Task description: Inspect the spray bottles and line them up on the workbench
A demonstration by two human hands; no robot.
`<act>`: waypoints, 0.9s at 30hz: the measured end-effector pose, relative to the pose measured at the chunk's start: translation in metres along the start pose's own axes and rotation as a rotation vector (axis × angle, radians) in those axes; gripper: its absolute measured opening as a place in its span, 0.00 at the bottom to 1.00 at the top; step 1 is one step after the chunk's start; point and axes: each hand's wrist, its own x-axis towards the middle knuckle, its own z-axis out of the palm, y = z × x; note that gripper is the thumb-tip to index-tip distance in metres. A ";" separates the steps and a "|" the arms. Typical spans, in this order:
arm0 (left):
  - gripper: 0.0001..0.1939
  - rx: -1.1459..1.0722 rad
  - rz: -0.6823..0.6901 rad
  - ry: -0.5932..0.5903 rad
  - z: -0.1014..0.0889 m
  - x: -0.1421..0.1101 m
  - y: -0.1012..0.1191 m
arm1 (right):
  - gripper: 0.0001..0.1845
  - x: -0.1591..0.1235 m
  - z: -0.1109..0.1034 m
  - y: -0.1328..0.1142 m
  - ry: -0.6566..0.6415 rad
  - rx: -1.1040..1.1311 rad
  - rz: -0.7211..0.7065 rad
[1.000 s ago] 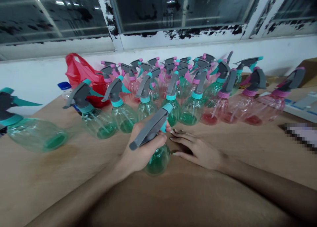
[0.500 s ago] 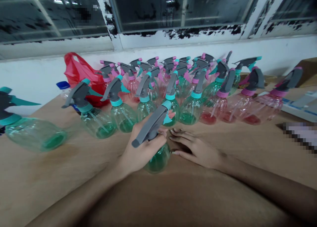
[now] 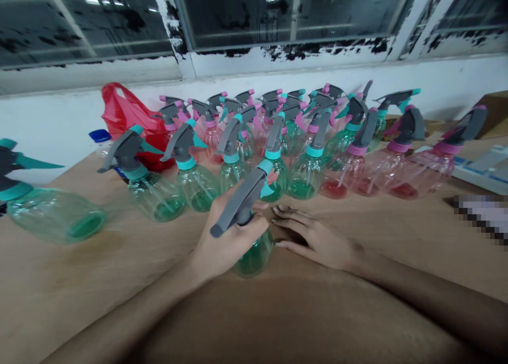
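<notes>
My left hand (image 3: pixel 232 234) is wrapped round the neck of a green spray bottle (image 3: pixel 254 255) with a grey and teal trigger head. The bottle stands on the wooden table (image 3: pixel 301 311), its nozzle pointing away from me. My right hand (image 3: pixel 309 234) rests on the table just right of that bottle, fingers extended and holding nothing. Beyond both hands is a row of spray bottles: green ones such as a teal-collared bottle (image 3: pixel 305 181) in the middle, and pink ones such as a pink-collared bottle (image 3: pixel 343 176) to the right.
Several more spray bottles crowd behind the front row, near the wall. A green spray bottle (image 3: pixel 55 216) stands at far left. A red plastic bag (image 3: pixel 127 115) and a blue-capped bottle (image 3: pixel 101 139) are at back left. A blurred flat object (image 3: pixel 484 216) lies at right.
Thumb and fingers of my left hand have shifted slightly on the spray bottle's neck. My right hand and the bottles stay in place; the view has moved a little.
</notes>
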 end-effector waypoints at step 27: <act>0.25 0.068 -0.011 -0.003 -0.001 -0.001 0.001 | 0.27 0.000 0.001 0.000 -0.009 -0.018 -0.006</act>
